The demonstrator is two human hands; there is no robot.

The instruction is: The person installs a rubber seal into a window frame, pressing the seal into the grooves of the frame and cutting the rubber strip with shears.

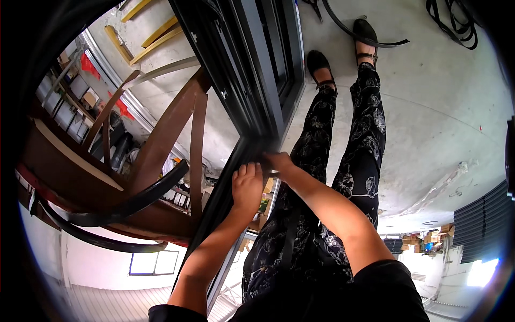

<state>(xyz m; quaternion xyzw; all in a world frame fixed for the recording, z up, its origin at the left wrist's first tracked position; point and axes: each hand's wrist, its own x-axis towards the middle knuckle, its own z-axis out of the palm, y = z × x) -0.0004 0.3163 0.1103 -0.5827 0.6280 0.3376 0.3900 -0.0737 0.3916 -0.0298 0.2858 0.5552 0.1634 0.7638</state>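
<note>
Presently, two bare hands at one black metal frame (257,80), the principal item: long, grooved, set in front of the person, running from the upper middle down to the lower left. Left hand (248,185): back upward, fingers laid together on the frame's dark face; whether its grip closes on the frame cannot be told. Right hand (279,161): just beside the left, fingers bent at the frame's edge, part blurred; state of grip and anything held, cannot be told. To the left: one brown stand (161,137) with curved members, a black curved strip (134,206) lying across it. Upper left: several yellow bars (160,32) on the pale floor (418,107). Upper right: a coil of black strapping (470,42); a second curved strip (383,44) near the person's black shoes (320,61). Far right: a dark ribbed panel (485,220).
</note>
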